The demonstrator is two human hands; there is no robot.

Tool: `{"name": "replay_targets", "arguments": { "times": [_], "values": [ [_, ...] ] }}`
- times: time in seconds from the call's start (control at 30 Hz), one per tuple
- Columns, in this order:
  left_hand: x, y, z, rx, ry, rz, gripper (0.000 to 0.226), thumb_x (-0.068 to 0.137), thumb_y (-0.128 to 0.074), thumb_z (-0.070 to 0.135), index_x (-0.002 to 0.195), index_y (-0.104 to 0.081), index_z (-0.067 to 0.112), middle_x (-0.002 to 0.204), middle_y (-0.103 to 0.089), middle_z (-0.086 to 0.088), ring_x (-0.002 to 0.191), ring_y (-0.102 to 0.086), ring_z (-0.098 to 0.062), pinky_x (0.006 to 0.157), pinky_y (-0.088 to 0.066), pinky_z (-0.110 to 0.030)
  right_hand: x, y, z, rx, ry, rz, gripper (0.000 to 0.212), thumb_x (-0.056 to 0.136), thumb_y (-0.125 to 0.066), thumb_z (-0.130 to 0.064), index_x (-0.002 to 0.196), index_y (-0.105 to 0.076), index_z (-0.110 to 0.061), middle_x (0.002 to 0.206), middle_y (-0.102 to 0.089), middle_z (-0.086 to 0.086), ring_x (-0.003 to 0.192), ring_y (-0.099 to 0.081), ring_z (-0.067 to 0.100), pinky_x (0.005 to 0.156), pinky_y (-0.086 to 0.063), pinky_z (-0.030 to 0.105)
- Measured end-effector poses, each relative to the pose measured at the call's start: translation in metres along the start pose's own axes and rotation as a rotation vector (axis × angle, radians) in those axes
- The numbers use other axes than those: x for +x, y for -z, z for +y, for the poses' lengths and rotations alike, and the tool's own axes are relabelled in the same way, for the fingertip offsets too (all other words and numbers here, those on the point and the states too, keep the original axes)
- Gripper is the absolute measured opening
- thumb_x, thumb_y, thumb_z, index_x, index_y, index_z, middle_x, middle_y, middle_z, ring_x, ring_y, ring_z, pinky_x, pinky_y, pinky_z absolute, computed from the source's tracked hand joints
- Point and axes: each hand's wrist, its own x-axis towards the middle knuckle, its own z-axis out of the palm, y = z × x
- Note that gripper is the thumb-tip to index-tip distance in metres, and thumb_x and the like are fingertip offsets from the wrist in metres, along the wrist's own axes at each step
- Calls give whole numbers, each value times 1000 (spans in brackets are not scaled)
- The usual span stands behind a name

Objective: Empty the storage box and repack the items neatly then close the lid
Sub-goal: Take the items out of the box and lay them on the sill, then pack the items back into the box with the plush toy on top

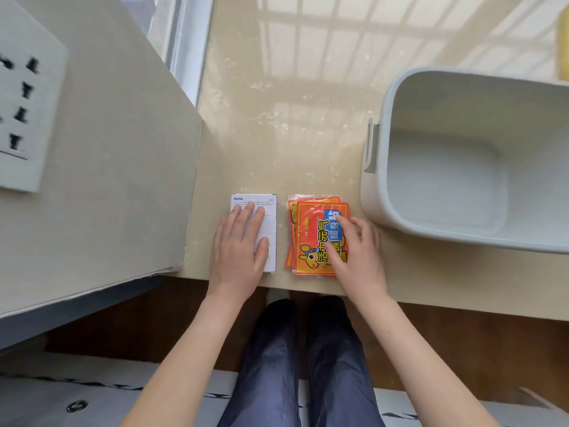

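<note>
A white storage box [377, 192] stands open and empty at the right of the beige sill, no lid on it. A flat white carton [269, 217] lies near the front edge; my left hand [238, 245] rests flat on it with straight fingers. Just right of it lies a small stack of orange-red heat-pad packets [311, 232]. My right hand [357, 251] lies on the stack's right side, fingers spread and slightly bent, touching the top packet.
A wall [117, 167] with a white socket plate [24, 109] closes off the left side right next to the carton. The sill's front edge [431, 298] runs just below my hands. My legs in dark trousers [298, 365] are below.
</note>
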Motion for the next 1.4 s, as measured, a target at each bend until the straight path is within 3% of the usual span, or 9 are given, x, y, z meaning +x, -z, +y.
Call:
{"name": "replay_targets", "arguments": {
  "times": [0.2,0.37,0.53,0.67,0.83,1.1,1.4],
  "values": [
    [-10,68,32,-25,-14,-16,51,97,-35,35,140,-50,12,145,-49,-9,137,-39,-25,111,-34,-44,-29,56,-38,1,213,64,46,93,-64,-22,137,-54,-13,136,-55,8,123,-51,26,99,-49,42],
    [-27,149,71,-23,-58,0,52,98,-33,38,139,-52,14,141,-54,-7,131,-48,-27,105,-40,-42,-58,136,-85,-29,344,171,41,95,-56,-27,132,-57,-9,125,-62,7,115,-56,24,96,-51,38],
    [-42,235,109,-22,-126,114,54,97,-30,39,135,-56,10,134,-59,-9,123,-55,-29,102,-44,-42,-90,225,-124,-63,397,300,42,96,-51,-30,130,-59,-6,123,-63,10,115,-58,25,93,-53,40],
    [-52,280,125,-52,-188,211,54,97,-31,38,138,-54,10,137,-57,-10,128,-52,-29,105,-41,-46,-116,268,-136,-32,410,430,47,96,-46,-38,127,-62,-7,122,-64,9,118,-55,23,97,-49,38],
    [-69,290,119,-29,-238,213,53,97,-33,38,138,-54,11,137,-57,-10,130,-50,-30,106,-40,-46,-151,272,-124,-69,406,514,49,97,-44,-42,126,-63,-7,124,-64,10,119,-57,26,98,-48,41],
    [-90,252,126,15,-275,-11,55,95,-31,41,127,-62,10,122,-66,-6,110,-62,-24,90,-52,-38,-193,243,-69,-148,163,376,57,96,-36,-50,134,-58,-12,127,-63,5,117,-58,23,90,-51,39],
    [-55,239,195,14,-439,-10,53,95,-34,42,132,-59,13,126,-64,-3,115,-58,-22,96,-48,-36,-209,286,-22,-166,73,425,53,97,-38,-45,132,-59,-10,127,-63,6,120,-57,22,94,-52,39]
  ]
}}
